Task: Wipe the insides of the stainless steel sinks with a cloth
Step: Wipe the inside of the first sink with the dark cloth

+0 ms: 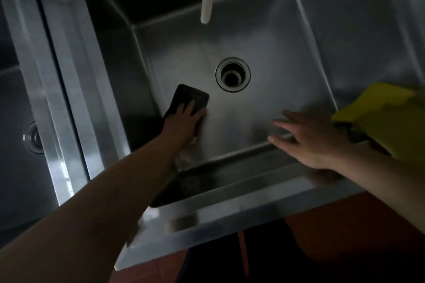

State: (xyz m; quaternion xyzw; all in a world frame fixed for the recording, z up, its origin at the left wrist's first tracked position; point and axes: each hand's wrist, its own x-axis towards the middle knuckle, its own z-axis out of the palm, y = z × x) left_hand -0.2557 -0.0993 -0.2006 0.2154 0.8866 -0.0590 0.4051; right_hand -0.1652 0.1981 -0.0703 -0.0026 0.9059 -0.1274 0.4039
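Sink (264,37) I'm at: deep square stainless steel basin, brushed grey, flat floor, straight walls, round open drain (232,74) near the middle of the floor. Cloth (188,100) is dark, near black, folded to a rough rectangle, lying flat on the floor at the near-left corner, close to the left wall and left of the drain, not touching it. My left hand (184,122) presses flat on its near end. Second sink (13,145) sits to the left across a steel divider, with its own drain (33,137).
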